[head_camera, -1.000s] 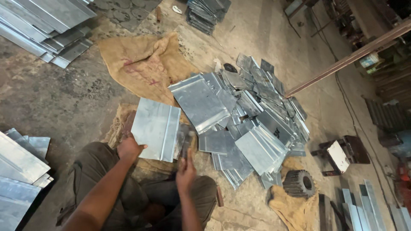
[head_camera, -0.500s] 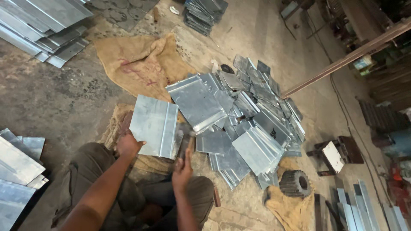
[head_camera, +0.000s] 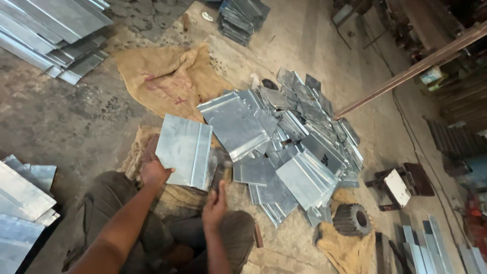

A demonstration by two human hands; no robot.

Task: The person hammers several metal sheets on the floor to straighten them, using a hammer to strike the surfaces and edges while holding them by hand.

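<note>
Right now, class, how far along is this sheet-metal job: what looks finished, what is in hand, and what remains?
Looks done: stacked grey metal sheets at upper left, though I can't confirm they're finished. In hand: the left hand holds a flat galvanised metal panel; the right hand grips a tool handle beside it. Left: a loose heap of similar panels on the floor.

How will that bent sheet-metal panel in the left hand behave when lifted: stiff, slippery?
The metal panel probably stays stiff: it holds flat though the left hand grips only one corner. Its shiny, smooth face looks slippery. Thin edges may cut bare fingers.
</note>
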